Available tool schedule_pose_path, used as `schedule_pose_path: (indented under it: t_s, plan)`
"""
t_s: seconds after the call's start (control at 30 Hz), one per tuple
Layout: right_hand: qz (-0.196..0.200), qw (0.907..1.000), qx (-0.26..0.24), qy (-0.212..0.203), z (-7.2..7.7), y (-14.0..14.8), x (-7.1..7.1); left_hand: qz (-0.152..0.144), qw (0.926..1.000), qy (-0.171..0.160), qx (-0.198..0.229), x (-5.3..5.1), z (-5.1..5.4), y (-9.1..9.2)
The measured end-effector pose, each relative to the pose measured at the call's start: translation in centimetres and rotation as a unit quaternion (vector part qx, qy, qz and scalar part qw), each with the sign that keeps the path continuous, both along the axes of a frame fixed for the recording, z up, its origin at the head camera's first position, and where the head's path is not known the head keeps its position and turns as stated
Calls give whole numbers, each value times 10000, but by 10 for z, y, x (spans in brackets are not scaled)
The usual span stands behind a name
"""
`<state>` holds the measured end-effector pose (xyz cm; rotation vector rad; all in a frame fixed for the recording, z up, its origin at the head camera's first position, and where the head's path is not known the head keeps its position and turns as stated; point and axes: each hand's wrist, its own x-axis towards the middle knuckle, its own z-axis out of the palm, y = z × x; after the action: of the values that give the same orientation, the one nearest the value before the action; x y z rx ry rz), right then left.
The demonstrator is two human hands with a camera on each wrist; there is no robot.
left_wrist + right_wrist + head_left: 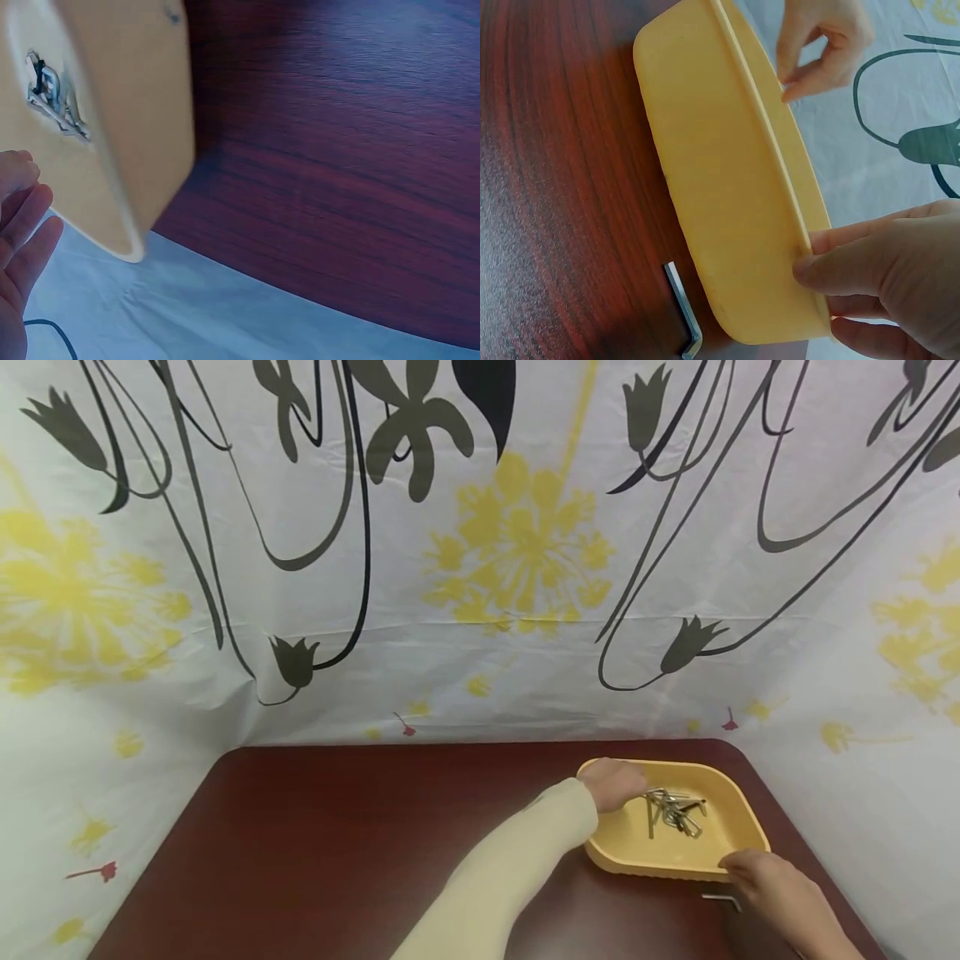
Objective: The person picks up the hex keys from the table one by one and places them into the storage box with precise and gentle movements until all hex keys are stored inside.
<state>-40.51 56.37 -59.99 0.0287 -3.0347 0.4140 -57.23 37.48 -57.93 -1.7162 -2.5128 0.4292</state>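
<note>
A yellow plastic tray (622,856) sits at the right of the dark red table, with several metal hex keys (675,812) piled inside. My right hand (783,893) pinches its near right rim, thumb on the outer wall, as the right wrist view shows. At the tray's far left corner is my left hand (613,783), its fingers loosely bent over the inside. Nothing shows between the left fingers (30,225) in the left wrist view. On the tabletop, just in front of the tray, lies a single hex key (681,307), near my right hand.
The dark red wooden table (337,852) extends to the left of the tray. A pale cloth (420,677) with flower prints hangs behind the table and along its sides. My left sleeve (510,868) crosses the table's front middle.
</note>
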Motion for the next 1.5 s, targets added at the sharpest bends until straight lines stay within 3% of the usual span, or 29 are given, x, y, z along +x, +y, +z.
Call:
schedule_pose_path:
  t_s: [0.17, 0.33, 0.47, 0.63, 0.73, 0.87, 0.97, 1.03, 1.13, 1.27, 1.5]
  plan:
    - [22, 9998, -152, -96, -1, 1, 2, -26, 10000, 61, 24, 3, -7, -11]
    - [164, 9996, -109, 208, -3, 1, 7, -94, 9999, -30, 125, 9, -13, -20]
    - [-13, 9994, -185, 290, -1, 1, 13, -87, 9993, -147, 322, 14, -20, -26]
    - [-143, 9988, -185, 441, -3, 2, 23, 372, 9950, -735, 572, 20, -27, -33]
    - [-155, 9979, -183, 607, -6, 4, 29, 409, 9957, -669, 490, 23, -29, -38]
    - [-116, 9959, -178, 882, -12, 9, 37, 155, 9988, -262, 381, 29, -30, -45]
    - [-127, 9947, -185, 1006, -17, 12, 42, 176, 9983, -346, 426, 34, -32, -49]
    - [-222, 9959, -197, 853, -21, 15, 43, 205, 9979, -423, 450, 39, -35, -53]
    - [-433, 9987, -243, 117, -26, 19, 43, 221, 9972, -496, 515, 45, -39, -58]
    - [-639, 9949, -279, -732, -33, 22, 41, 71, 9953, -495, 827, 51, -45, -63]
    - [-613, 9957, -262, -636, -44, 24, 37, -226, 9914, -279, 1256, 57, -47, -71]
